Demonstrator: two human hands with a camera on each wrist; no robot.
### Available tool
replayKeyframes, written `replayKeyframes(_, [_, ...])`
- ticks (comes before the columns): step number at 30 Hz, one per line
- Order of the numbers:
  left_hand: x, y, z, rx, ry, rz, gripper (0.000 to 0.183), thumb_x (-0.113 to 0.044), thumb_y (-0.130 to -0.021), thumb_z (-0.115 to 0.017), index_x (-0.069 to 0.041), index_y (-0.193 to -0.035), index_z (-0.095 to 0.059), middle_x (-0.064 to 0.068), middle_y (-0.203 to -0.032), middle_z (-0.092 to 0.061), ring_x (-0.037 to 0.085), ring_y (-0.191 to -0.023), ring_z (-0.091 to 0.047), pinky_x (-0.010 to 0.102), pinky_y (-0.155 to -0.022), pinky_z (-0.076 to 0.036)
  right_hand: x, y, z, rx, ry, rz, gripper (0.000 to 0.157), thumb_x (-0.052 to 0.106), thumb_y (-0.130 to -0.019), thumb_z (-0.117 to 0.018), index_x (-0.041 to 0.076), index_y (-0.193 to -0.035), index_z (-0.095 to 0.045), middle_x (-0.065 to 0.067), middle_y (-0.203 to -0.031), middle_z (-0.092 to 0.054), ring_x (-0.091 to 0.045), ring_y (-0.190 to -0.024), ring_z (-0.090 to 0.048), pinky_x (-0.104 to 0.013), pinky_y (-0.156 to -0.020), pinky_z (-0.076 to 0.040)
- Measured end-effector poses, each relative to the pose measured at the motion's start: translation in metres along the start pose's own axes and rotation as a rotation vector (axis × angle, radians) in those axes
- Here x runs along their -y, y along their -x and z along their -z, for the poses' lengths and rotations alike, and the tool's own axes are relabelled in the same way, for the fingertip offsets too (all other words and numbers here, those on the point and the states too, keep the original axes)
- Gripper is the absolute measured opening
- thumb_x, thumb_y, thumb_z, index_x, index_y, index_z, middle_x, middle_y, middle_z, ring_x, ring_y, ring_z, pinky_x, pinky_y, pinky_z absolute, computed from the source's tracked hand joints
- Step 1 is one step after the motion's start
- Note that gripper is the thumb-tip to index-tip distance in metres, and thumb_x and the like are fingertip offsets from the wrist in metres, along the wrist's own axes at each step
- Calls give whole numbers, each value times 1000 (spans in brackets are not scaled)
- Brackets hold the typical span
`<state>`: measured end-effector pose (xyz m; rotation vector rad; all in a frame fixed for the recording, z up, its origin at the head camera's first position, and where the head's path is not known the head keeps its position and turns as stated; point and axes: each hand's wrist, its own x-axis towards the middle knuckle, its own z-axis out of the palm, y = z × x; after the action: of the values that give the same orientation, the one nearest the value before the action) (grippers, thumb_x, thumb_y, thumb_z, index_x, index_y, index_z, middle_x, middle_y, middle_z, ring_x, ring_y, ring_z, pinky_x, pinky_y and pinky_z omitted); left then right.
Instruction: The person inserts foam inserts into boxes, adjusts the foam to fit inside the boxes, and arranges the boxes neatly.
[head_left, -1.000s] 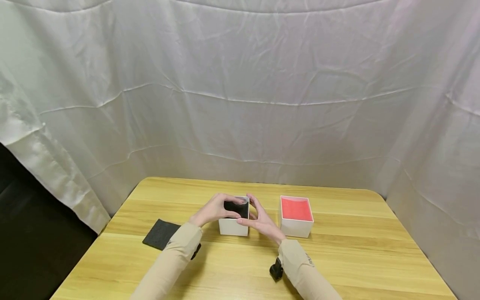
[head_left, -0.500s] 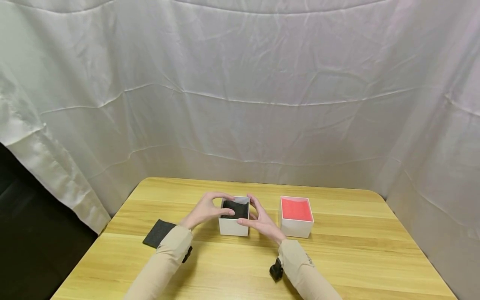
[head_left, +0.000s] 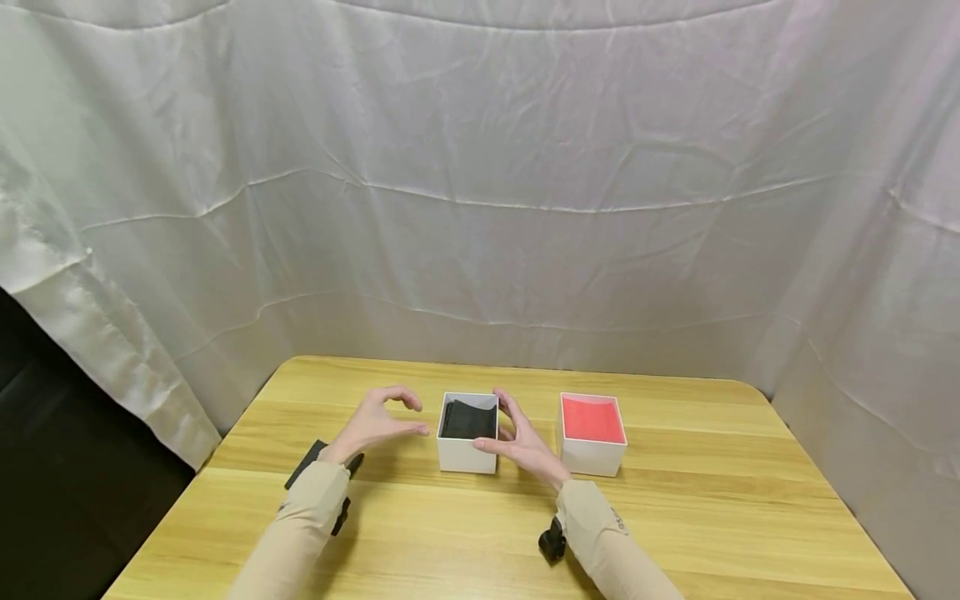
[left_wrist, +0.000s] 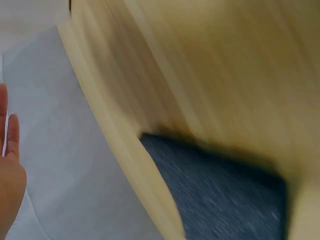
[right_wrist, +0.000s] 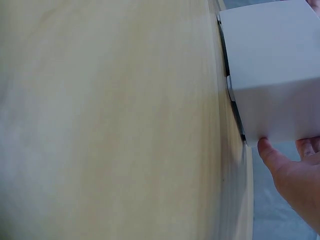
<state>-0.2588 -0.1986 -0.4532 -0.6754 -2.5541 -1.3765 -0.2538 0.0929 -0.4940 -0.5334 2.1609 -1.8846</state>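
Note:
A white open-topped box stands mid-table with black felt-like pieces lying inside it. My right hand holds this box at its right side, thumb at the near edge and fingers toward the far corner. In the right wrist view, the thumb and fingertips of that hand touch the white box. Apart from the box, to its left, my left hand hovers with relaxed fingers and nothing in them. Below its wrist lies a flat black felt-like square, partly hidden by the arm in the head view.
A second white box with a red piece inside stands to the right. Both boxes are on a wooden table. Pale curtains hang behind it and at the sides.
My left hand has come out of the middle box and moved left toward the black square, leaving the black pieces inside. The right hand and both boxes have stayed put.

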Motion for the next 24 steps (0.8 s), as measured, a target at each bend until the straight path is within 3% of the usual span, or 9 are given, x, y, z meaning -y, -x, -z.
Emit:
replayKeyframes(6, [17, 14, 19, 25, -68, 20, 27, -19, -73, -91, -13, -92, -72, 3, -94, -73, 29, -96, -62, 51, -98, -44, 1, 1, 2, 7, 9, 4, 102, 26, -85, -82, 22, -162, -15, -13, -169, -14, -32, -158, -12, -55, -125, -21])
replayKeyframes(13, [32, 29, 41, 83, -137, 52, 24, -15, -77, -88, -9, -94, -72, 1, -97, -73, 26, -97, -63, 52, -98, -44, 4, 2, 3, 3, 8, -2, 103, 28, -84, -83, 25, -162, -16, -11, -170, -14, -31, -158, -13, -54, -126, -20])
replayKeyframes(19, [39, 43, 55, 133, -166, 67, 26, -12, -78, -86, -4, -99, -71, 8, -102, -74, 22, -99, -63, 56, -97, -43, 3, 0, 3, 7, 15, 4, 103, 25, -85, -82, 22, -162, -15, -13, -169, -14, -33, -157, -13, -56, -125, -21])
replayKeyframes(24, [45, 50, 63, 175, -164, 76, 30, -11, -77, -86, 0, -101, -70, 14, -106, -72, 33, -104, -62, 65, -100, -42, 2, 0, 1, 6, 14, -3, 103, 23, -85, -82, 19, -162, -14, -13, -170, -14, -31, -158, -12, -55, -126, -21])
